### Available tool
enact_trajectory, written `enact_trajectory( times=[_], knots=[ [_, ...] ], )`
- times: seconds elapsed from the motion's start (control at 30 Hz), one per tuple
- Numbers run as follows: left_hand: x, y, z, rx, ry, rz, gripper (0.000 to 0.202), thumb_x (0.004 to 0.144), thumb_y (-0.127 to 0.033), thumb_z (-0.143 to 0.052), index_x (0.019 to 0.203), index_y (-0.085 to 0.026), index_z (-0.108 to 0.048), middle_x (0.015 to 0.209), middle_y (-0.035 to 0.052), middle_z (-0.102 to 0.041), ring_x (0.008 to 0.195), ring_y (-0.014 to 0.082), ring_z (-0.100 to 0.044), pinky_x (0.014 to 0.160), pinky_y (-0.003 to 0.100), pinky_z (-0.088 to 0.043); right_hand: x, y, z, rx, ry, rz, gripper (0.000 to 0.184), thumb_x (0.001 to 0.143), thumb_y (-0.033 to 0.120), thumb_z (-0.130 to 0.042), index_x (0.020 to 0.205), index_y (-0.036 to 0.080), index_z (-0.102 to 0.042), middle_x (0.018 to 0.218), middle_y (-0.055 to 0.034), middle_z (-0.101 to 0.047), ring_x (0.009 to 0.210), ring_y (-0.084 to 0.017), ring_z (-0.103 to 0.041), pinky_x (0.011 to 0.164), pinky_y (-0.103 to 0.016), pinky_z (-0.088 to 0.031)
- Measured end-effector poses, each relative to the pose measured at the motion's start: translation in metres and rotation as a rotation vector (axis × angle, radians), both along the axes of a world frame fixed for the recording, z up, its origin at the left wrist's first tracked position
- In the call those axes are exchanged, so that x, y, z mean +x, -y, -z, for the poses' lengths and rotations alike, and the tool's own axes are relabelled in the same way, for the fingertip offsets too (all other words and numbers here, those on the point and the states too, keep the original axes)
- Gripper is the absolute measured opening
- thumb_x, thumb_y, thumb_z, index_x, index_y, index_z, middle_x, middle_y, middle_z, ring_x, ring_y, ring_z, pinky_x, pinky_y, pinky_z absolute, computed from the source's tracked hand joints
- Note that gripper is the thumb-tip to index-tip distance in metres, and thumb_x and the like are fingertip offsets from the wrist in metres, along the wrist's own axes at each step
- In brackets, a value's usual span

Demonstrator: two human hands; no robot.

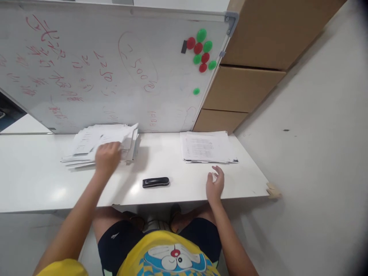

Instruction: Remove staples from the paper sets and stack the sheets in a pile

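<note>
My left hand (107, 156) reaches onto a loose, fanned pile of white papers (86, 143) at the back left of the white table (34, 180); its fingers are smeared by motion. Near the table's front edge hovers my right hand (215, 184), fingers loosely curled and apart, with nothing in it. A neater stack of printed sheets (205, 147) lies just beyond the right hand. Between my two hands a black stapler (155, 182) lies flat on the table.
A whiteboard (115, 65) with red writing leans against the wall behind the table, with red and green magnets (201, 50) at its top right. Brown cardboard boxes (244, 88) stand stacked right of it. The table's right end meets a pale floor.
</note>
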State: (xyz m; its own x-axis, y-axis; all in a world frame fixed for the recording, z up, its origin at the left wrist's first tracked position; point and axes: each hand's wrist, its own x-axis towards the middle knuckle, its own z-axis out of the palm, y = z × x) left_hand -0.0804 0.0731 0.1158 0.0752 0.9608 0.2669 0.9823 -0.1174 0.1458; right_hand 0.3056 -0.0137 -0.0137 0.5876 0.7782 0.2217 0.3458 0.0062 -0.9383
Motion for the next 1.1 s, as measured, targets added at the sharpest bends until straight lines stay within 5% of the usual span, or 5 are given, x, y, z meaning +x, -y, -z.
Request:
enact_trajectory(
  times=[0.17, 0.3, 0.67, 0.9, 1.1],
  knots=[
    [0.102, 0.094, 0.040, 0.145, -0.038, 0.672, 0.024, 0.092, -0.016, -0.037, 0.099, -0.022, -0.059, 0.095, 0.0100, -0.064, 0.096, 0.0240, -0.059, 0.079, 0.039, -0.042, -0.067, 0.043, -0.033, -0.070, -0.653, -0.491, 0.061, 0.086, 0.062, -0.042, 0.133, 0.025, -0.047, 0.134, -0.0090, -0.056, 0.123, -0.027, -0.053, 0.101, -0.046, -0.042],
    [0.145, 0.138, 0.065, 0.228, -0.122, 0.911, 0.017, 0.091, -0.011, -0.044, 0.090, -0.021, -0.057, 0.088, 0.0070, -0.066, 0.094, 0.0213, -0.061, 0.076, 0.035, -0.044, -0.078, 0.076, -0.034, -0.242, -1.006, -0.458, 0.052, 0.075, 0.053, -0.065, 0.116, 0.021, -0.063, 0.115, -0.0092, -0.069, 0.109, -0.032, -0.062, 0.092, -0.046, -0.050],
    [0.142, 0.098, 0.079, -0.021, 0.579, 0.335, 0.071, 0.080, -0.036, -0.061, 0.143, -0.020, -0.033, 0.144, 0.0162, -0.042, 0.135, 0.0350, -0.035, 0.109, 0.055, -0.028, 0.008, 0.085, -0.030, -0.154, -0.799, -0.177, 0.042, 0.062, 0.041, -0.080, 0.098, 0.020, -0.070, 0.101, -0.0081, -0.075, 0.103, -0.031, -0.065, 0.093, -0.046, -0.048],
    [0.166, 0.073, 0.052, -0.674, 1.589, 0.623, 0.094, 0.073, -0.078, -0.048, 0.148, -0.026, -0.024, 0.135, 0.0164, -0.052, 0.118, 0.0326, -0.054, 0.093, 0.045, -0.045, 0.048, 0.070, -0.043, 0.001, -0.480, -0.088, 0.049, 0.071, 0.044, -0.071, 0.113, 0.021, -0.064, 0.110, -0.0081, -0.071, 0.110, -0.029, -0.060, 0.098, -0.046, -0.043],
    [0.202, 0.088, 0.079, -0.450, 1.261, 0.493, 0.050, 0.080, -0.056, -0.061, 0.116, -0.020, -0.058, 0.115, 0.0104, -0.065, 0.107, 0.0262, -0.059, 0.093, 0.040, -0.044, 0.046, 0.060, -0.032, 0.107, -0.201, 0.009, 0.050, 0.080, 0.045, -0.060, 0.123, 0.022, -0.047, 0.128, -0.0111, -0.057, 0.118, -0.025, -0.053, 0.103, -0.044, -0.038]
  ],
)
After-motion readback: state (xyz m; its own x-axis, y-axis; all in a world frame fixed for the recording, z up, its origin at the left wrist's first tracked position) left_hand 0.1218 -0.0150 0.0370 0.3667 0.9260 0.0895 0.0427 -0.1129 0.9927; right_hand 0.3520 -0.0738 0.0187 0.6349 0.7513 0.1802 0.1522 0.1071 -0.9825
